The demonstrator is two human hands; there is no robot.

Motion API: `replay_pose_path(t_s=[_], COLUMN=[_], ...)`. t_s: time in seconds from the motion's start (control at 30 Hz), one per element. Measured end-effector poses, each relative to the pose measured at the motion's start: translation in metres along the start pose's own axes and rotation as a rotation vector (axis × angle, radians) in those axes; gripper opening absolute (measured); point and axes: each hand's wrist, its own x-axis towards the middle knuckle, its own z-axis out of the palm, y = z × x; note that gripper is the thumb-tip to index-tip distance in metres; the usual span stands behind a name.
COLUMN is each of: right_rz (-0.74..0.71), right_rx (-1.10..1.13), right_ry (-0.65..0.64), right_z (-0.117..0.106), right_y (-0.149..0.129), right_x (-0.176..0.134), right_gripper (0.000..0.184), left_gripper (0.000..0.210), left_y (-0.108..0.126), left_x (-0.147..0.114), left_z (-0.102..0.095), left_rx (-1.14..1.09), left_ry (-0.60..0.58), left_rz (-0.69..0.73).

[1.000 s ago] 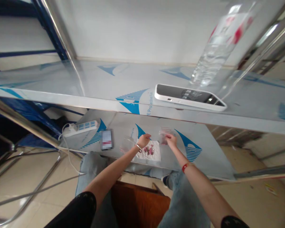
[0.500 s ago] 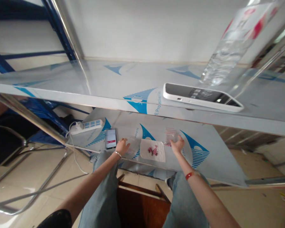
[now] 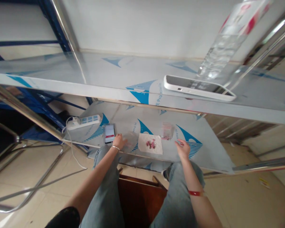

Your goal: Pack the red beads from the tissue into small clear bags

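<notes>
A pale square cloth (image 3: pixel 143 148) lies on the lower shelf with small red and pink pieces (image 3: pixel 151 144) heaped in its middle. My left hand (image 3: pixel 119 141) rests left of the cloth, its fingers partly spread at the edge of a clear plastic bag (image 3: pixel 132 138). Whether its fingertips press on the bag is hard to see. Right of the cloth, my right hand (image 3: pixel 184 149) hovers with thumb and forefinger a little apart and nothing visible between them. Just beyond it lies a clear zip bag (image 3: pixel 167 129) with red stripes on top and small red pieces at its bottom.
A phone with its screen lit (image 3: pixel 109 134) and a white power strip (image 3: pixel 84 122) lie left on the lower shelf. Above, the upper shelf (image 3: pixel 104 74) carries a white-cased phone (image 3: pixel 199 88) and a water bottle (image 3: pixel 224 44). A metal chair frame (image 3: pixel 41 172) stands at left.
My right hand has drawn away from the striped zip bag, toward me and to the right, leaving the bag on the shelf. My left hand stays by the clear bag. The view has shifted slightly.
</notes>
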Motion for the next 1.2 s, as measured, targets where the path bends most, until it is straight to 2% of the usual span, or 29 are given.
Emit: replay_pose_path(t_s=[0.1,0.2,0.3,0.33,0.43,0.5,0.63,0.77,0.83,0.9,1.03,1.1,1.2], right_rz=[0.059,0.015,-0.100,-0.180,-0.383,-0.455,-0.556,-0.639,-0.703,-0.767,-0.871,-0.875,-0.828], right_rx=[0.073,0.074,0.061,0.044,0.003,-0.004,-0.063,-0.092,-0.069,-0.035,-0.011,-0.014,-0.020], right_ry=[-0.045,-0.075,-0.139,-0.190,-0.323,-0.364,-0.333,-0.275,-0.285,-0.312,-0.455,-0.502,-0.504], right_z=[-0.003,0.005,0.022,0.029,0.047,0.056,0.062,0.060,0.061,0.064,0.073,0.076,0.078], right_y=[-0.001,-0.012,-0.030,-0.036,-0.052,-0.062,-0.079,-0.095,-0.100,-0.103,-0.102,-0.100,-0.099], right_x=[-0.007,-0.016,-0.033,-0.040,-0.061,-0.074,-0.091,-0.103,-0.109,-0.117,-0.132,-0.138,-0.140], right_gripper=[0.026,0.027,0.029,0.029,0.026,0.024,0.021,0.021,0.022,0.024,0.022,0.018,0.012], left_gripper=[0.039,0.043,0.040,0.038,0.026,0.019,0.025,0.027,0.027,0.029,0.028,0.028,0.028], left_y=[0.000,0.003,0.005,0.005,0.004,0.003,-0.002,-0.002,0.004,0.015,0.042,0.051,0.059], left_x=[0.000,-0.002,-0.001,0.000,0.002,0.003,0.002,-0.005,-0.013,-0.023,-0.046,-0.055,-0.062], left_z=[0.004,0.008,0.010,0.011,0.009,0.007,-0.003,-0.011,-0.010,-0.006,0.006,0.012,0.017], left_rx=[0.041,0.026,0.001,-0.006,-0.028,-0.044,-0.067,-0.228,-0.374,-0.466,-0.536,-0.570,-0.607], left_ry=[-0.040,-0.042,-0.070,-0.074,-0.050,-0.022,0.035,0.185,0.244,0.243,0.115,0.110,0.130], left_rz=[0.011,0.016,0.027,0.028,0.014,0.000,-0.030,-0.043,0.020,0.150,0.409,0.432,0.446])
